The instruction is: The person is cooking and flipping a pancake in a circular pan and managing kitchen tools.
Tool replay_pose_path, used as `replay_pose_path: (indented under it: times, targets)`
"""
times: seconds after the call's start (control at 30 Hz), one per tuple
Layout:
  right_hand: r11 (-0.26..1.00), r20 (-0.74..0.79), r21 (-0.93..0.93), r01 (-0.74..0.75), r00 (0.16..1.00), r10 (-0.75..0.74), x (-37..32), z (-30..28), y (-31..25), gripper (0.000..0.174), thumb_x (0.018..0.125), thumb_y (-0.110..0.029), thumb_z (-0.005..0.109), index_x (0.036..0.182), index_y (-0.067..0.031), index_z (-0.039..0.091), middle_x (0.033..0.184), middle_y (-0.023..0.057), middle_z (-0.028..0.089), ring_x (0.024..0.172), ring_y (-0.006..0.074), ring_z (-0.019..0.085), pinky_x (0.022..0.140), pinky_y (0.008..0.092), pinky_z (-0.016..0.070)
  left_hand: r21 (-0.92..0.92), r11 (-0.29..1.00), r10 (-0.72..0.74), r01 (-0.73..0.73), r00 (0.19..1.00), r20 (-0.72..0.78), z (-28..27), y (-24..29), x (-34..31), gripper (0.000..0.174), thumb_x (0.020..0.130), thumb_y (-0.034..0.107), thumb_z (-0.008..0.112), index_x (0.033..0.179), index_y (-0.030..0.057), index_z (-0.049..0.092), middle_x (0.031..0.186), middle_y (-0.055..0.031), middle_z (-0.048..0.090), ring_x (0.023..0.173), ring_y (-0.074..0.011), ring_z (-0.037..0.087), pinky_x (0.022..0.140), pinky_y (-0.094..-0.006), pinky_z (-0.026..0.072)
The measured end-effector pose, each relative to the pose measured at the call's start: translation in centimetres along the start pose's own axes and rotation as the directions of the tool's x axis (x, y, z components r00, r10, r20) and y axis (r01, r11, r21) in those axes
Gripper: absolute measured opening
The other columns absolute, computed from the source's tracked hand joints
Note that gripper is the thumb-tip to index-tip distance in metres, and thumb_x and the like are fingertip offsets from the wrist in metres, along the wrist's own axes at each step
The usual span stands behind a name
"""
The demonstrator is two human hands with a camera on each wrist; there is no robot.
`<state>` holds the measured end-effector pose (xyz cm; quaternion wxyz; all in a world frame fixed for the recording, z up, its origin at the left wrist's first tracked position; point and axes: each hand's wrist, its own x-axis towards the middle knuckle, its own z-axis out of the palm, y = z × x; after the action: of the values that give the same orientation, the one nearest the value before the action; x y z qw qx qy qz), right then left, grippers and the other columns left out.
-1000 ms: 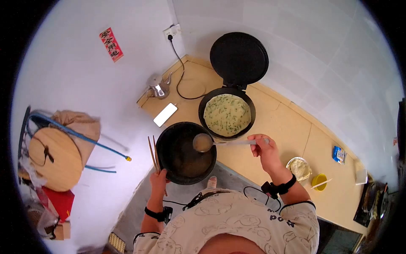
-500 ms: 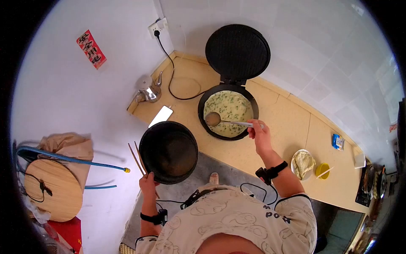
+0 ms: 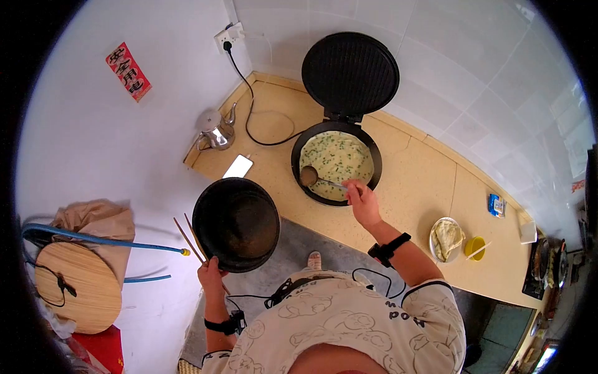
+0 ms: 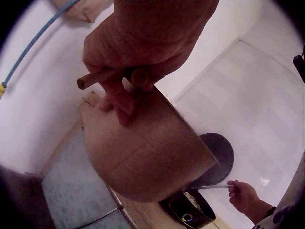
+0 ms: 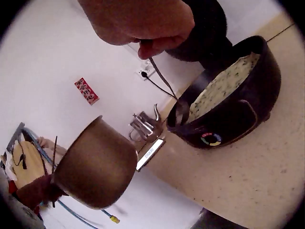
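My left hand (image 3: 213,274) grips the rim of a deep dark pot (image 3: 240,218) and, along with it, a pair of wooden chopsticks (image 3: 189,240). The left wrist view has the pot's brown outer wall (image 4: 143,152) tilted below the fingers. A long-handled ladle (image 3: 308,176) is held by its handle in my right hand (image 3: 363,202). Its bowl is at the near left part of a flatbread (image 3: 339,153) dotted with chopped greens. That flatbread lies in a round black electric griddle (image 3: 376,159), whose lid (image 3: 350,75) stands raised; in the right wrist view the ladle's bowl (image 5: 182,112) is just inside the griddle's wall.
On the counter (image 3: 411,187) are a steel kettle (image 3: 216,131), a phone (image 3: 238,166), a bowl of dough (image 3: 446,239), a yellow cup (image 3: 475,248) and a blue packet (image 3: 496,206). The griddle's black cord (image 3: 250,112) runs to a wall socket. A blue hose (image 3: 124,235) juts out at left.
The ladle has gone from above the pot to over the flatbread, carried by my right hand. My left hand has drawn the pot and chopsticks leftward, away from the griddle.
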<state>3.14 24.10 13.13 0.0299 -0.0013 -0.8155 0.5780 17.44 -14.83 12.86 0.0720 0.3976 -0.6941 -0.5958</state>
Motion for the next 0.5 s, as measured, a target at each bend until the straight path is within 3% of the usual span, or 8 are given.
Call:
replay_pose_path:
  times: [0.17, 0.27, 0.5]
  targets:
    - [0.991, 0.045, -0.117, 0.059, 0.998, -0.054, -1.1, -0.8, -0.8, 0.025, 0.092, -0.021, 0.045, 0.099, -0.0016, 0.059, 0.072, 0.0073, 0.057, 0.060, 0.0145, 0.054, 0.055, 0.0276, 0.0435, -0.035, 0.999, -0.007, 0.007, 1.000, 0.011, 0.4, 0.6, -0.5, 0.024, 0.081, 0.019, 0.054, 0.077, -0.0039, 0.058, 0.063, -0.0071, 0.057, 0.053, -0.0143, 0.056, 0.049, -0.0261, 0.0510]
    - [0.976, 0.069, -0.141, 0.167, 0.985, -0.158, -2.1, -1.9, -1.2, 0.021, 0.091, -0.017, 0.047, 0.098, -0.0020, 0.060, 0.073, 0.0097, 0.057, 0.062, 0.0187, 0.056, 0.055, 0.0286, 0.0440, -0.057, 0.998, -0.002, 0.002, 1.000, 0.009, 0.6, 0.8, -0.5, 0.023, 0.081, 0.019, 0.054, 0.075, -0.0035, 0.058, 0.062, -0.0072, 0.057, 0.052, -0.0142, 0.056, 0.049, -0.0260, 0.0511]
    - [0.879, 0.231, -0.338, 0.335, 0.935, -0.267, -4.6, -6.9, -3.1, 0.013, 0.085, -0.010, 0.053, 0.094, -0.0059, 0.061, 0.074, 0.0102, 0.056, 0.064, 0.0250, 0.056, 0.056, 0.0330, 0.0456, -0.058, 0.998, 0.014, -0.012, 0.999, 0.035, 0.9, 0.9, -0.2, 0.022, 0.082, 0.018, 0.055, 0.075, -0.0024, 0.057, 0.062, -0.0064, 0.058, 0.052, -0.0140, 0.056, 0.049, -0.0253, 0.0502]
